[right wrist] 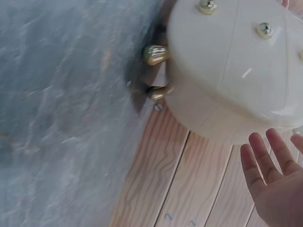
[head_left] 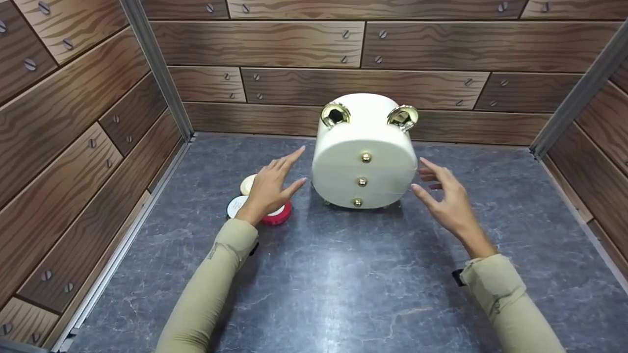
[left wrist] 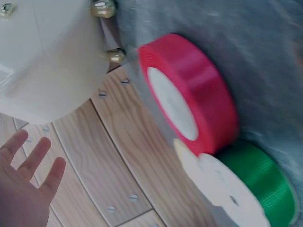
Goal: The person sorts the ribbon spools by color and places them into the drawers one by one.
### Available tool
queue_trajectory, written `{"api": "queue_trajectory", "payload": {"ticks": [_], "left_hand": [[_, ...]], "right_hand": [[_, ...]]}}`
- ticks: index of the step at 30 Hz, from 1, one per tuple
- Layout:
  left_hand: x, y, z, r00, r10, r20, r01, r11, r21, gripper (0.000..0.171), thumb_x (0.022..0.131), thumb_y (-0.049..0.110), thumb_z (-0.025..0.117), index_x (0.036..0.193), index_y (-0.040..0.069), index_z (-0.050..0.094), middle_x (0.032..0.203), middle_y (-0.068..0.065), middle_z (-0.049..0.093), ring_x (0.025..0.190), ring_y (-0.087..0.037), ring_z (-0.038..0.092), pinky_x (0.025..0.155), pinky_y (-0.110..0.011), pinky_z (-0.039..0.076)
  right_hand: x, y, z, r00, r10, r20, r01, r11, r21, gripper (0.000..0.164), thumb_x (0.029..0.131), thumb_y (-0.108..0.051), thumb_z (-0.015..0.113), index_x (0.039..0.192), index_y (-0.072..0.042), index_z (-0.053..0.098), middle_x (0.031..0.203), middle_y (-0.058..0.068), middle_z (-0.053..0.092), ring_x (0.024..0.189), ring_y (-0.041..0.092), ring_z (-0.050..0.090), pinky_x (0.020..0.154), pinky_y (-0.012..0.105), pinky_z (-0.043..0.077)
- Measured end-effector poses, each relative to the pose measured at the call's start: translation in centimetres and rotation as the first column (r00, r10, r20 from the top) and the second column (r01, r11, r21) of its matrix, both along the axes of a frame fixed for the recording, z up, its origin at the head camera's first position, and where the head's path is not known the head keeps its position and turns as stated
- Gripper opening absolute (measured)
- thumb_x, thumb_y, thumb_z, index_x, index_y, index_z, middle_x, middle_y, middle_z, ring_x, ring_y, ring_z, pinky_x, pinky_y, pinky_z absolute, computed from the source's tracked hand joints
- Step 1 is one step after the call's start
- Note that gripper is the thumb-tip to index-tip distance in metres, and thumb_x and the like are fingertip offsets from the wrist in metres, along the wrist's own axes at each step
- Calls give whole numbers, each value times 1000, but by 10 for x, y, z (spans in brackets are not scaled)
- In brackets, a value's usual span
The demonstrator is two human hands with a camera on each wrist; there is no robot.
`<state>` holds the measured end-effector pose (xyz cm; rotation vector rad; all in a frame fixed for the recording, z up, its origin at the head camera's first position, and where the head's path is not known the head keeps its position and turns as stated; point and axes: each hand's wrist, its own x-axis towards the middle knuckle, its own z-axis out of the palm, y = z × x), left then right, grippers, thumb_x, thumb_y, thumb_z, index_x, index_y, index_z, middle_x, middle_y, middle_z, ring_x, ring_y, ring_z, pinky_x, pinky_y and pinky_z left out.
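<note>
Head view: the cream drum-shaped box (head_left: pixel 364 152) sits mid-frame on the grey desk (head_left: pixel 343 294), with the left hand (head_left: pixel 271 189) and right hand (head_left: pixel 447 198) spread flat on either side, not touching it. Left wrist view: red ribbon spool (left wrist: pixel 194 90) and green ribbon spool (left wrist: pixel 260 184) sit lower right. Right wrist view: gold feet (right wrist: pixel 156 54) show upper middle. I'd close in evenly on both sides and watch those spools.

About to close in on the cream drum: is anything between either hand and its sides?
Nothing visible. The left hand and right hand flank the cream drum with open gaps. The ribbon spools lie under the left hand, not between.
</note>
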<state>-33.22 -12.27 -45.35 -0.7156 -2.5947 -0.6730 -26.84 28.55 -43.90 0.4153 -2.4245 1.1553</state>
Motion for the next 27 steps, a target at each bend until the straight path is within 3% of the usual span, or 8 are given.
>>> {"api": "queue_trajectory", "payload": {"ticks": [6,14,17,22,24,27], "left_hand": [[-7,13,12,999,-26,-30,27,999,40,67,104,52,56,164,35,31,157,0,52,136,-26,54,103,-55,50],[-13,24,28,998,-43,-39,47,994,101,68,104,52,56,164,35,30,158,5,50,134,-24,54,105,-52,50],[-18,28,36,998,-48,-36,53,991,124,68,104,53,54,165,36,28,158,5,50,135,-24,54,108,-53,49],[-29,36,53,996,-76,-42,83,979,184,67,106,49,53,166,32,27,160,1,48,141,-24,51,123,-51,35],[-35,40,58,995,-90,-51,99,972,213,67,106,47,53,166,30,27,160,0,47,141,-23,52,123,-50,35],[-41,46,64,991,-119,-56,130,956,263,67,106,44,55,166,27,28,159,0,48,134,-21,56,114,-49,44]], "right_hand": [[-2,-12,12,997,0,-76,-3,999,-32,59,97,-17,74,152,-17,54,130,12,64,113,25,63,92,23,48],[-7,-29,23,986,50,-159,-56,998,-35,58,92,-12,78,147,-13,59,124,13,67,106,22,65,87,18,51],[-9,-37,26,982,77,-173,-84,996,-36,58,91,-12,79,146,-13,60,122,13,68,105,22,65,87,21,53],[-13,-52,30,973,111,-203,-121,992,-40,57,90,-10,80,144,-12,62,117,13,70,101,25,67,85,26,55],[-15,-59,32,970,116,-212,-127,991,-41,55,89,-9,80,142,-11,63,115,14,71,99,28,69,83,29,56],[-19,-68,34,968,124,-219,-137,989,-48,53,88,-5,81,138,-5,65,111,19,71,95,33,70,81,40,59]]}}
